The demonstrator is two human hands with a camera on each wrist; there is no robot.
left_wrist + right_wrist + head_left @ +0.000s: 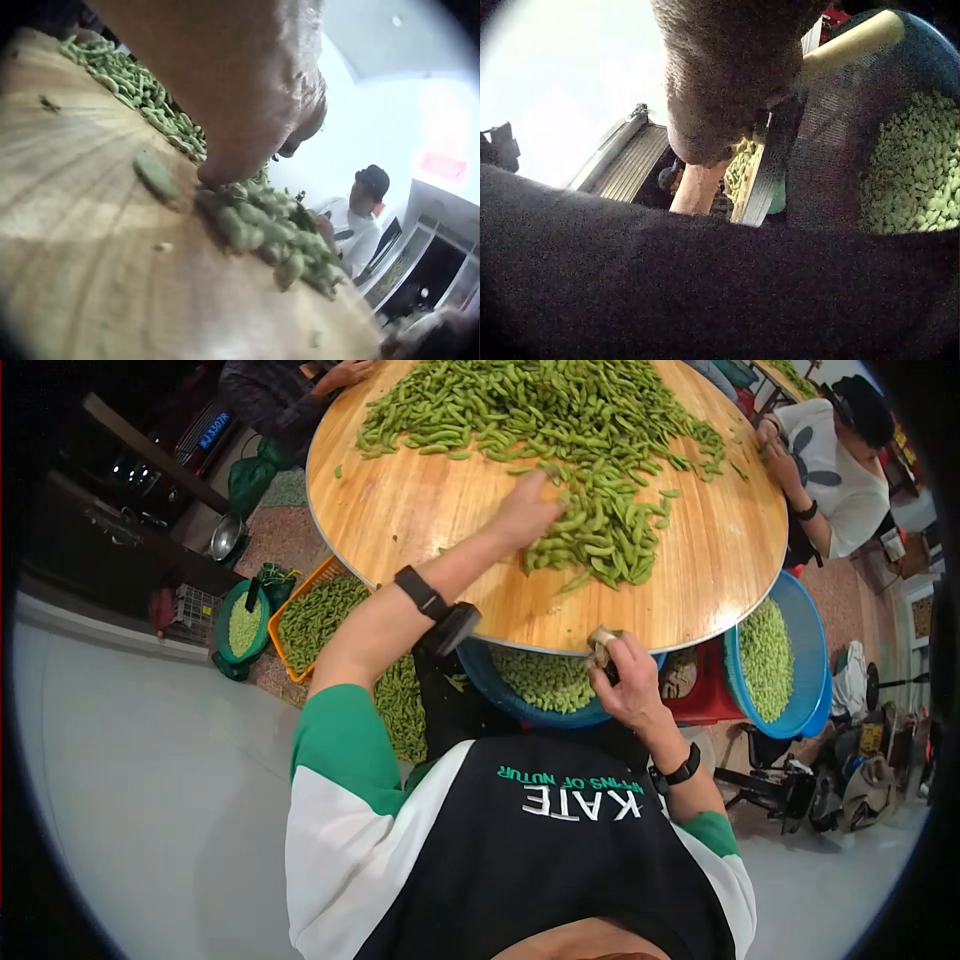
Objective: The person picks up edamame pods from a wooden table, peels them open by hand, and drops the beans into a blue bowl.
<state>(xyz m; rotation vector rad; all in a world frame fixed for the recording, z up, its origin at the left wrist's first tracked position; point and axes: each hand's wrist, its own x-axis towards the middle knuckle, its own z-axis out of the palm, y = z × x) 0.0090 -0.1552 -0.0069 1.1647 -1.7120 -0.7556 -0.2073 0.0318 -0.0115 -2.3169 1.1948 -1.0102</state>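
Note:
Green soybean pods (600,530) lie in a large heap on a round wooden table (440,510), with a tongue of them running toward the wearer. My left hand (530,510) reaches across the table, its fingertips at the near left side of that tongue. Seen from the left wrist, the left hand (255,112) points down and touches a blurred cluster of pods (262,225); most of its fingers are hidden. At the table's near edge my right hand (632,680) pinches a small pale, brownish thing (603,645) whose kind I cannot tell.
Beneath the near edge, a blue basin (485,678) holds shelled green beans; another blue basin (815,630) stands to the right, by a red container (705,685). An orange crate (283,600) of pods sits at left. Other people sit around the table, one in a white shirt (850,480).

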